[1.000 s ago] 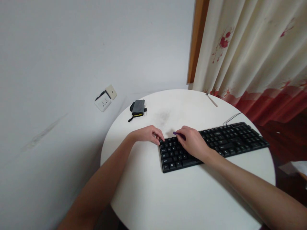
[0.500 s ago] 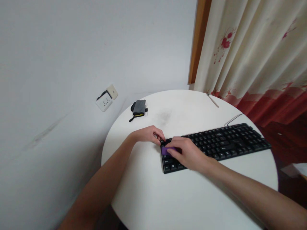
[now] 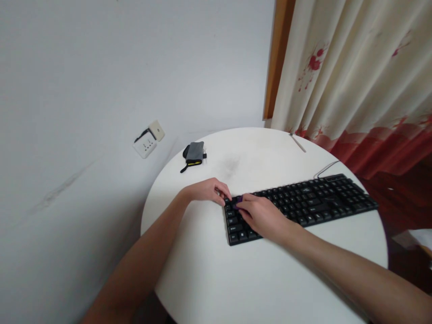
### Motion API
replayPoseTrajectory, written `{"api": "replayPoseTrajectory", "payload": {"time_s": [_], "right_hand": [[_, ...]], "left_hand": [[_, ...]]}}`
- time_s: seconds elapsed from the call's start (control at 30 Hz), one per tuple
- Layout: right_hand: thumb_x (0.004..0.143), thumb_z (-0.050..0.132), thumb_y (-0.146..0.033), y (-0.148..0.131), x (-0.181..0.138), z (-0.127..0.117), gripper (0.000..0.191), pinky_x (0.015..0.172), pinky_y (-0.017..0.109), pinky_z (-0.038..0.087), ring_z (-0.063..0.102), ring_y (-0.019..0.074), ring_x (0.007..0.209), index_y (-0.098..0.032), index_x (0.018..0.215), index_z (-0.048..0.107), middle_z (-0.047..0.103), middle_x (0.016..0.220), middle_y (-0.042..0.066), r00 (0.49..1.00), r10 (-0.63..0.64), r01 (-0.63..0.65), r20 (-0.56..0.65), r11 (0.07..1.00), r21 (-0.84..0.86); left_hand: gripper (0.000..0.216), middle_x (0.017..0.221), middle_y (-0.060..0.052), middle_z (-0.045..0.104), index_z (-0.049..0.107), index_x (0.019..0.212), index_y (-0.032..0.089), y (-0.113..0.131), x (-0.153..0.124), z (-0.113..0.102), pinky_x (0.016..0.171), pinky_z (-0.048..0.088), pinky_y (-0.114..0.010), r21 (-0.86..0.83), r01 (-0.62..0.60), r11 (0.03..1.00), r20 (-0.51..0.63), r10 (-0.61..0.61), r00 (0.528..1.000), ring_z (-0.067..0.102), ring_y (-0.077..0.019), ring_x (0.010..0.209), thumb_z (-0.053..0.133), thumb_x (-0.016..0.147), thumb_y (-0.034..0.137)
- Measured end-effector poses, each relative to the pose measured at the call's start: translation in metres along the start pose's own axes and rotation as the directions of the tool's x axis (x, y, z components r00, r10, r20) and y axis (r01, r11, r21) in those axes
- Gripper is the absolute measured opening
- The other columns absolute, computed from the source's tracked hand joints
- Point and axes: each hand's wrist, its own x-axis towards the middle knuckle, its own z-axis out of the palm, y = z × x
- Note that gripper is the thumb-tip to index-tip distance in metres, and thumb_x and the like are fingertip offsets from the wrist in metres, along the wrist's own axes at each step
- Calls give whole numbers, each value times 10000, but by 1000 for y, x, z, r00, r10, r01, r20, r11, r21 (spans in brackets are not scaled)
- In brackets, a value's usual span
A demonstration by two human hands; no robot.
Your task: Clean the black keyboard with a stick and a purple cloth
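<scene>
A black keyboard (image 3: 307,202) lies at a slant on the white round table (image 3: 199,274). At its upper left corner, my left hand (image 3: 211,190) holds the edge with curled fingers. My right hand (image 3: 261,215) is over the left end of the keys, its fingers closed on a small purple cloth (image 3: 240,199). Most of the cloth is hidden beneath those fingers, so its full shape does not show. Both hands are close together, the right one just to the right of the left.
Toward the wall, a grey pouch (image 3: 195,153) with black and yellow trim lies on the table. A thin light stick (image 3: 298,143) rests near the far right edge. The keyboard's cable (image 3: 326,168) curves behind it. A curtain (image 3: 351,90) hangs beyond the table, and a wall socket (image 3: 145,145) is at left.
My right hand has shifted slightly up the keyboard with the purple cloth, and less of the cloth shows. My left hand stays at the corner. The view has moved a little.
</scene>
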Motion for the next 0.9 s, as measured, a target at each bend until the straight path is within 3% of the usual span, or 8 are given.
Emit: {"api": "replayPoseTrajectory", "payload": {"time_s": [0.1,0.2,0.37,0.47,0.57,0.63,0.73,0.9], "right_hand": [[935,492,-184,-19,-7,2,231,733,244,446,621,150,820,-180,966,721,658,939,56,981,-170,158,98,980,119],[921,522,-166,-25,-9,-1,216,764,226,454,620,138,864,-189,1015,716,667,980,45,960,-264,226,90,927,301],[927,528,-160,-5,-1,-17,215,760,240,450,601,129,821,-201,1000,725,663,896,33,991,-64,105,-119,919,380],[936,533,-205,16,5,-27,203,717,255,443,583,138,762,-197,991,729,641,829,33,962,78,7,-263,951,309],[935,531,-211,32,8,-27,210,710,264,441,582,149,756,-180,1007,725,630,842,48,927,137,-71,-348,978,194],[935,517,-198,35,9,-22,220,725,269,441,590,155,766,-179,1002,725,628,856,55,941,140,-112,-307,988,108],[942,494,-194,25,6,-11,239,745,265,443,609,160,799,-190,1003,725,637,890,61,986,90,-89,-142,996,12],[956,478,-213,-13,-6,4,248,742,242,450,624,151,841,-193,1015,717,661,967,56,986,-151,145,75,986,81]], "left_hand": [[283,918,-54,679,764,977,176,2,0,0,707,444,-225,10,-3,1000,5,3,1000,574,-139,785,788,721,293],[279,909,-51,676,766,975,181,2,0,0,700,440,-219,5,-9,1000,6,9,1000,567,-133,777,791,718,289],[283,906,-44,681,764,965,184,2,0,1,722,451,-228,-12,2,1000,-3,-2,1000,586,-141,791,798,707,294],[285,904,-47,688,762,985,185,2,0,1,732,455,-234,-1,-7,1000,13,7,1000,593,-144,791,787,721,290],[276,921,-50,693,764,981,190,1,0,1,720,454,-229,3,-3,1000,5,3,1000,591,-139,786,786,721,280],[275,929,-50,693,765,976,192,0,0,1,715,450,-226,7,-4,1000,2,4,1000,586,-135,783,789,716,276],[278,933,-47,689,763,977,190,-1,0,0,719,447,-226,10,-3,1000,3,3,1000,584,-134,790,790,715,277],[289,927,-54,687,765,972,178,1,1,0,703,442,-218,2,0,1000,-2,0,1000,579,-134,781,797,711,297]]}}
